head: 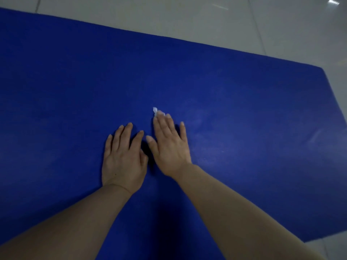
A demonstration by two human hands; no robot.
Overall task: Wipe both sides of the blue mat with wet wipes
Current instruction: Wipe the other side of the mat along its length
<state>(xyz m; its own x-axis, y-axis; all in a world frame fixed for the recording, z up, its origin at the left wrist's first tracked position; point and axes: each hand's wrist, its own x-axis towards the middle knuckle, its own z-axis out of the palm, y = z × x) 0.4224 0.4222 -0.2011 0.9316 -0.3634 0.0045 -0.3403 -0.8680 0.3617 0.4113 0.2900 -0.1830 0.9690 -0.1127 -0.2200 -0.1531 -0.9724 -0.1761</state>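
The blue mat [244, 102] lies flat on the floor and fills most of the view. My left hand [123, 158] rests palm down on the mat with its fingers spread and straight. Just to its right, my right hand [170, 142] lies flat with straight fingers and presses a small white wet wipe [155, 111] onto the mat. Only a crumpled bit of the wipe shows beyond the fingertips; the rest is hidden under the hand.
Pale tiled floor [206, 21] runs beyond the mat's far edge and shows again at the right corner [330, 246]. The mat's right corner [322, 69] lies at the upper right.
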